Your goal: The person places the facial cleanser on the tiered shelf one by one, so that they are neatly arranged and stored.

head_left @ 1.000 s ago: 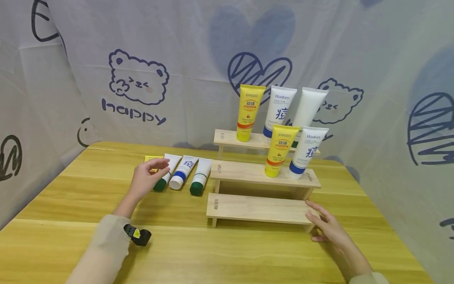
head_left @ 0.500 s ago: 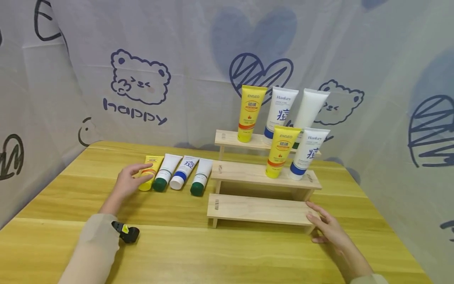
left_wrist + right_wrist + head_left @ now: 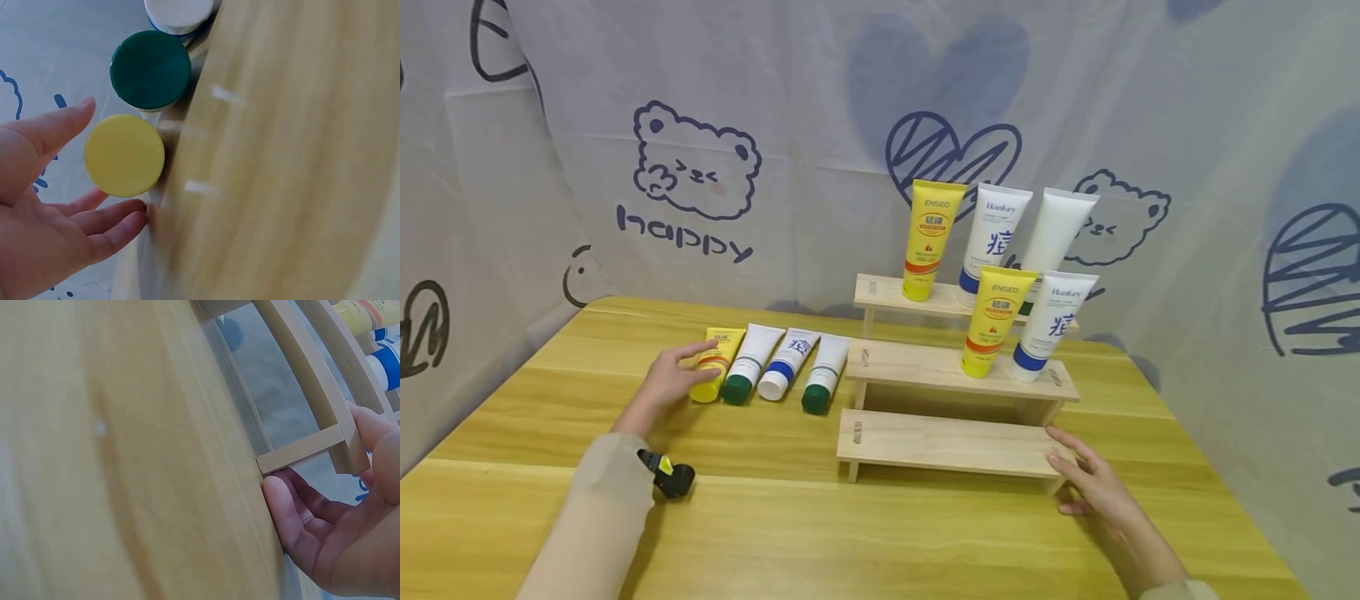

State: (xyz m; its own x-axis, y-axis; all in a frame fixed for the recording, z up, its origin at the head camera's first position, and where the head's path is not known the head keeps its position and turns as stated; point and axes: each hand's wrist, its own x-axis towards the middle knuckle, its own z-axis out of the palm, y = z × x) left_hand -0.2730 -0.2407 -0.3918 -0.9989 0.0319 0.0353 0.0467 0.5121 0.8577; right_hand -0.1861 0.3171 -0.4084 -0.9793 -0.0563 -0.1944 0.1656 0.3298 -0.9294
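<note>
On the table's left side lies a yellow squeeze tube point(image 3: 718, 360), its yellow cap point(image 3: 125, 155) facing the left wrist camera. My left hand point(image 3: 664, 382) is spread around this tube, thumb to one side and fingers to the other; a gap shows between thumb and cap. To its right lie a green-capped white tube point(image 3: 754, 363), a blue-banded white tube point(image 3: 789, 364) and another green-capped tube point(image 3: 826, 373). With thumb and curled fingers, my right hand point(image 3: 1099, 485) holds the right end of the lowest step of a three-tier wooden display stand point(image 3: 943, 442).
On the middle tier stand a yellow tube point(image 3: 997, 322) and a white-and-blue tube point(image 3: 1054, 325), towards the right. The top tier carries another yellow tube point(image 3: 933, 240), a white tube point(image 3: 994, 242) and a plain white tube point(image 3: 1058, 229). A printed curtain point(image 3: 805, 150) hangs behind the table.
My left hand has moved left from above the green-capped tube to the yellow tube at the row's end, then lowered around it. The right hand stays on the stand.
</note>
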